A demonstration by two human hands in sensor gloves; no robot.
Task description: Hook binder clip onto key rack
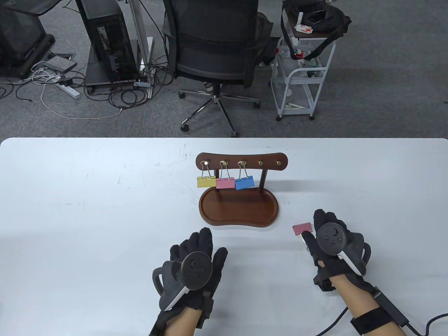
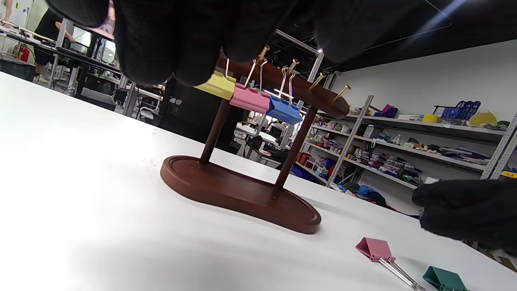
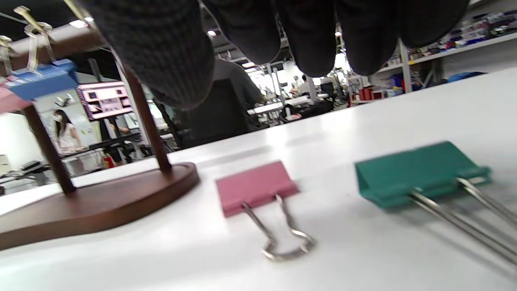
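Note:
The brown wooden key rack (image 1: 241, 161) stands on its oval base (image 1: 239, 210) at the table's middle. A yellow clip (image 1: 206, 181), a pink clip (image 1: 225, 183) and a blue clip (image 1: 244, 183) hang on its three left hooks. The two right hooks (image 1: 269, 163) are bare. A loose dark pink clip (image 1: 301, 229) lies on the table right of the base. A green clip (image 3: 420, 171) lies beside it and is hidden under my hand in the table view. My right hand (image 1: 313, 227) hovers over both clips, fingers (image 3: 311, 36) apart from them, holding nothing. My left hand (image 1: 210, 245) is open and empty in front of the base.
The rack also shows in the left wrist view (image 2: 242, 194), with the dark pink clip (image 2: 373, 248) and green clip (image 2: 444, 279) at lower right. An office chair (image 1: 213, 38) and a white cart (image 1: 301, 70) stand beyond the table's far edge.

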